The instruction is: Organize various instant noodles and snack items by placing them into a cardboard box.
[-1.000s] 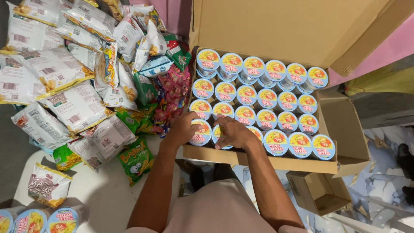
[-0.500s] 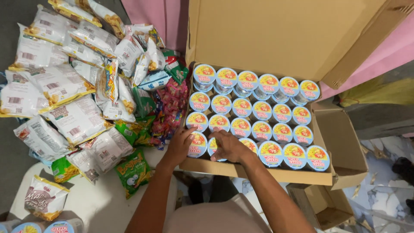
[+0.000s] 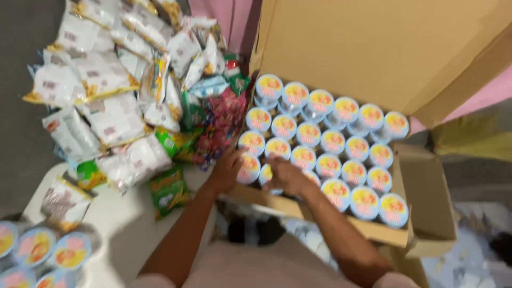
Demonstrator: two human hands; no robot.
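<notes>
Being gripped by the left hand [image 3: 228, 169] and right hand [image 3: 282, 175]: near-left corner cups [image 3: 249, 168] in the cardboard box [image 3: 426, 186], fingers curled round them; lifting out is being judged the step, needing a straight pull clear of neighbours

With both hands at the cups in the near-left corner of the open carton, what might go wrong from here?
1. The left hand and right hand close around one cup in a tightly packed row; pulling it may drag neighbouring cups out of line.
2. The carton seems to overhang the white table; leaning on its near edge could tip it.
3. The snack packets are heaped loosely and may slide.
</notes>
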